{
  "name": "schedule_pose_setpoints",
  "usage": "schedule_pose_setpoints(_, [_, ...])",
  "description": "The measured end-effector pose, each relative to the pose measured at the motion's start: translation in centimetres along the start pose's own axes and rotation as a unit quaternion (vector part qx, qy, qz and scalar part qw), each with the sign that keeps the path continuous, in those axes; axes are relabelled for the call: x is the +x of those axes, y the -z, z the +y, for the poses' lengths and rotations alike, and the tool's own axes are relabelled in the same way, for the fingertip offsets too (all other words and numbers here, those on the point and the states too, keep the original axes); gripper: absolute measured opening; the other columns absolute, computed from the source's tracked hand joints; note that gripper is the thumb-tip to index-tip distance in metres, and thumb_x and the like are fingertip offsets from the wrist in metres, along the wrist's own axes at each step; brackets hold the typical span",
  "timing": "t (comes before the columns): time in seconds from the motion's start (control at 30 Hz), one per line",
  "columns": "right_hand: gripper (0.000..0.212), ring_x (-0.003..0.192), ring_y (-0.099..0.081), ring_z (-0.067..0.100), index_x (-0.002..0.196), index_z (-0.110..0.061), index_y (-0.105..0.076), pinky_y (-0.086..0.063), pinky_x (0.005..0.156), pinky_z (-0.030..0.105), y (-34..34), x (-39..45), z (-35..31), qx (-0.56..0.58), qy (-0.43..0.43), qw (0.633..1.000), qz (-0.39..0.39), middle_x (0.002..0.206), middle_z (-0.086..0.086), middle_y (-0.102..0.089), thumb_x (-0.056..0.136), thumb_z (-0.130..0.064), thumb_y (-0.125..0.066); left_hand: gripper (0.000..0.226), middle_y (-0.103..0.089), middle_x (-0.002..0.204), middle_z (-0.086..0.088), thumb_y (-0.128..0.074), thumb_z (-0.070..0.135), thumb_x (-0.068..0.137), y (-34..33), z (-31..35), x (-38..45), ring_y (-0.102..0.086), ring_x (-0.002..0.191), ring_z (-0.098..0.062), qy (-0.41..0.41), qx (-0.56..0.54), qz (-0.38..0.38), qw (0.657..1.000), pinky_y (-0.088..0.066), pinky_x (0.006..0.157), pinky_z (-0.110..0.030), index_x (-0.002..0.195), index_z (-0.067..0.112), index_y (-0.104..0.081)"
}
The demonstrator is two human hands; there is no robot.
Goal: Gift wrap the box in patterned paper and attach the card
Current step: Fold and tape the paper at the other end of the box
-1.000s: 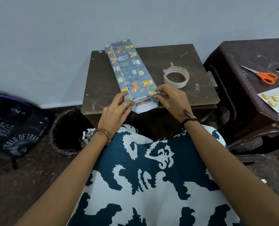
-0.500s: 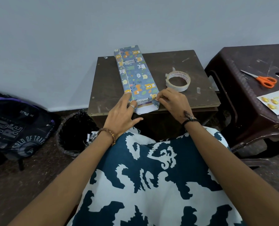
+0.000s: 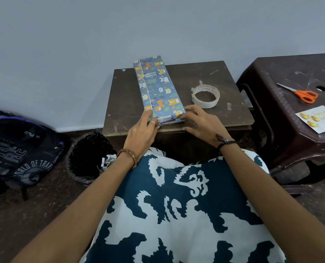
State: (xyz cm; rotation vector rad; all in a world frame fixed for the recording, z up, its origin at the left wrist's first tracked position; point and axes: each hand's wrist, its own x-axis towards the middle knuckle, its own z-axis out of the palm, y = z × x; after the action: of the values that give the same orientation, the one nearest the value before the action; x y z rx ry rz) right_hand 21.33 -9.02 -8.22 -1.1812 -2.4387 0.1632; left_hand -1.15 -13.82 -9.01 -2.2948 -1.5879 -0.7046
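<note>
A long box wrapped in blue animal-print paper (image 3: pixel 158 88) lies lengthwise on a small brown table (image 3: pixel 199 76). My left hand (image 3: pixel 142 130) presses its fingers against the near left corner of the box. My right hand (image 3: pixel 199 123) presses the folded paper at the near right corner with straight fingers. The near end flap is folded in against the box end. A white card with gold ornaments (image 3: pixel 318 118) lies on a dark plastic stool (image 3: pixel 290 73) at the right.
A roll of tape (image 3: pixel 205 95) sits on the table right of the box. Orange scissors (image 3: pixel 302 93) lie on the stool. A black bin (image 3: pixel 89 156) and a dark backpack (image 3: pixel 19 149) stand on the floor at the left. A grey wall rises behind.
The white paper flap that stuck out at the near end has been folded in against the box. Both hands stayed at the near corners, and the view moved.
</note>
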Motion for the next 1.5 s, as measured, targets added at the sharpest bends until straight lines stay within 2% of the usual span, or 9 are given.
schedule_pose_setpoints(0.13, [0.016,0.086,-0.064,0.024,0.094,-0.011,-0.066,-0.054,0.05,0.036,-0.6,0.6,-0.8,-0.021,0.021,0.996,0.089,0.111,0.009,-0.06,0.081,-0.019,-0.071,0.013,-0.061,0.109,-0.015,-0.068,0.01,0.082,0.1,0.1,0.0,-0.066,0.069,-0.023,0.004,0.003,0.003,1.0,-0.05,0.044,-0.026,0.08,0.003,-0.057])
schedule_pose_setpoints(0.3, [0.012,0.073,-0.065,0.022,0.088,-0.009,-0.068,-0.052,0.045,0.03,-1.2,0.8,-1.0,-0.046,0.032,0.99,0.13,0.099,0.007,-0.064,0.081,-0.019,-0.071,0.026,-0.061,0.112,-0.012,-0.04,0.025,0.09,-0.1,-0.2,-0.1,-0.065,0.097,-0.023,-0.009,0.07,0.018,0.997,-0.044,0.098,-0.049,0.082,0.009,-0.06])
schedule_pose_setpoints(0.47, [0.011,0.071,-0.065,0.02,0.086,-0.01,-0.068,-0.047,0.044,0.027,-1.4,0.9,-0.9,-0.058,0.021,0.987,0.147,0.095,0.004,-0.065,0.082,-0.02,-0.069,0.032,-0.054,0.129,-0.014,-0.045,0.041,0.085,0.0,-0.1,0.4,-0.054,0.121,-0.025,-0.043,0.114,0.02,0.992,-0.029,0.103,-0.06,0.088,0.011,-0.058])
schedule_pose_setpoints(0.6, [0.018,0.067,-0.064,0.018,0.084,-0.01,-0.068,-0.047,0.041,0.025,-1.7,1.2,-1.1,-0.073,0.038,0.984,0.157,0.091,0.004,-0.064,0.085,-0.026,-0.058,0.035,-0.053,0.134,-0.015,-0.067,0.039,0.077,-0.8,0.3,2.2,-0.047,0.127,-0.029,-0.112,0.15,0.01,0.982,-0.032,0.103,-0.059,0.096,0.01,-0.062])
schedule_pose_setpoints(0.73, [0.029,0.065,-0.063,0.018,0.082,-0.011,-0.067,-0.043,0.039,0.025,-1.7,1.3,-0.9,-0.07,0.031,0.983,0.167,0.089,0.003,-0.064,0.088,-0.029,-0.045,0.02,-0.065,0.116,-0.008,-0.052,0.024,0.088,-2.2,1.1,3.6,-0.062,0.108,-0.024,-0.13,0.102,0.04,0.985,-0.048,0.096,-0.045,0.097,0.011,-0.064])
schedule_pose_setpoints(1.1, [0.028,0.061,-0.061,0.017,0.084,-0.01,-0.061,-0.04,0.037,0.024,-2.1,1.6,-0.8,-0.093,-0.013,0.978,0.188,0.082,0.001,-0.063,0.086,-0.035,-0.047,0.021,-0.069,0.108,-0.008,-0.048,0.013,0.088,-3.1,1.1,4.1,-0.066,0.1,-0.024,-0.121,0.006,0.105,0.987,-0.047,0.095,-0.038,0.09,0.005,-0.068])
schedule_pose_setpoints(1.23, [0.026,0.071,-0.066,0.018,0.096,-0.009,-0.058,-0.048,0.042,0.028,-2.0,1.6,-0.9,-0.038,-0.044,0.98,0.191,0.087,0.001,-0.067,0.08,-0.026,-0.068,0.024,-0.069,0.107,-0.009,-0.046,0.015,0.088,-3.2,1.0,4.2,-0.066,0.099,-0.028,-0.104,-0.012,0.097,0.99,-0.047,0.095,-0.038,0.094,0.004,-0.067])
schedule_pose_setpoints(1.33, [0.035,0.084,-0.068,0.017,0.111,-0.011,-0.058,-0.05,0.051,0.028,-1.9,1.8,-1.0,-0.006,-0.048,0.981,0.189,0.1,0.0,-0.068,0.081,-0.024,-0.069,0.032,-0.071,0.101,-0.011,-0.045,0.018,0.086,-2.9,1.3,4.4,-0.067,0.096,-0.032,-0.076,-0.007,0.086,0.993,-0.053,0.084,-0.037,0.105,0.003,-0.066])
schedule_pose_setpoints(1.5, [0.023,0.071,-0.067,0.019,0.098,-0.011,-0.065,-0.048,0.046,0.027,-2.0,2.0,-0.6,-0.029,-0.027,0.979,0.202,0.088,0.001,-0.068,0.079,-0.022,-0.069,0.027,-0.069,0.092,-0.005,-0.062,0.015,0.083,-2.3,1.6,4.3,-0.064,0.102,-0.029,-0.004,-0.093,0.031,0.995,-0.056,0.065,-0.034,0.106,0.016,-0.047])
